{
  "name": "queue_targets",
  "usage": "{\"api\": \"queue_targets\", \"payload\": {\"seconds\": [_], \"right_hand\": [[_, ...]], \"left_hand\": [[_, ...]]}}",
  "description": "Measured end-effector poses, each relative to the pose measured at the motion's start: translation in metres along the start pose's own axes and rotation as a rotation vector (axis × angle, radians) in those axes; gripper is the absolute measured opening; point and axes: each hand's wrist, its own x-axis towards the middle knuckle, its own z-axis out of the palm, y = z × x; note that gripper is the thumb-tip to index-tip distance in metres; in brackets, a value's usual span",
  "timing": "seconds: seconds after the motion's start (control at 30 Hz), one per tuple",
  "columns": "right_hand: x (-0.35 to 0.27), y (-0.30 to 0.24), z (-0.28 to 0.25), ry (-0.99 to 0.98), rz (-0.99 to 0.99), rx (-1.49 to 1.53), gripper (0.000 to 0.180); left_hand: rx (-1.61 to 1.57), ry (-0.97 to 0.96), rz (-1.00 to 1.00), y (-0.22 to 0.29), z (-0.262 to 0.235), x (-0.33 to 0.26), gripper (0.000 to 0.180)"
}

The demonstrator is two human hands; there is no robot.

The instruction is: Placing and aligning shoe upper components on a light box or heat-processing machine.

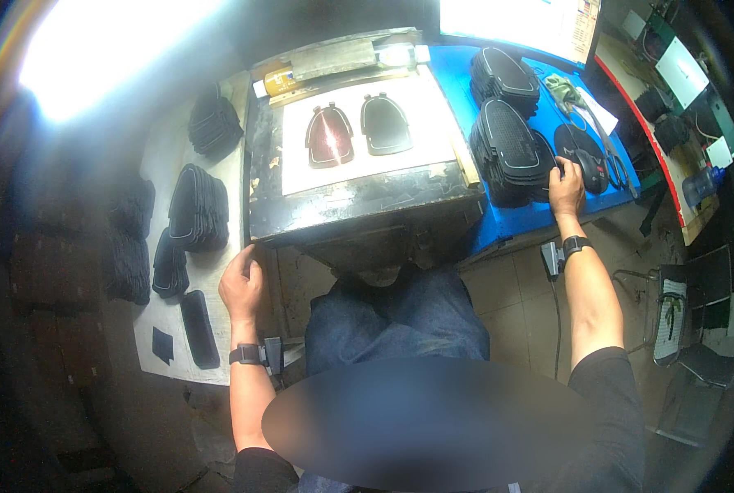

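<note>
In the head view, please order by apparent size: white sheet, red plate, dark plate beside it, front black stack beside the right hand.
1. White sheet
2. Front black stack beside the right hand
3. Red plate and dark plate: they look alike, so not ranked.

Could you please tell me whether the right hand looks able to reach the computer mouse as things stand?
Likely yes: the right hand is close beside the computer mouse on the blue tabletop, and nothing seems to stand between them.
</note>
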Motion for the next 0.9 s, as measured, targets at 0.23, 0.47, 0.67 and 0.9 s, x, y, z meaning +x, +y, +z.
{"api": "queue_targets", "payload": {"seconds": [0.23, 0.47, 0.67, 0.9], "right_hand": [[-0.0001, -0.0014, -0.0007, -0.008, 0.019, -0.021, 0.027], [-0.0002, -0.0023, -0.0009, -0.007, 0.014, -0.009, 0.026], [0.0003, 0.0008, 0.0002, 0.001, 0.005, 0.006, 0.026], [-0.0005, -0.0006, -0.0004, -0.007, 0.015, 0.006, 0.026]], "left_hand": [[0.003, -0.011, -0.007, 0.0013, 0.0000, 0.0009, 0.034], [0.024, -0.003, -0.002, 0.0013, -0.0004, 0.0004, 0.034], [0.018, 0.004, 0.012, 0.0025, -0.0011, 0.0007, 0.034], [-0.004, -0.009, -0.029, 0.0053, -0.0011, 0.0007, 0.034]]}}
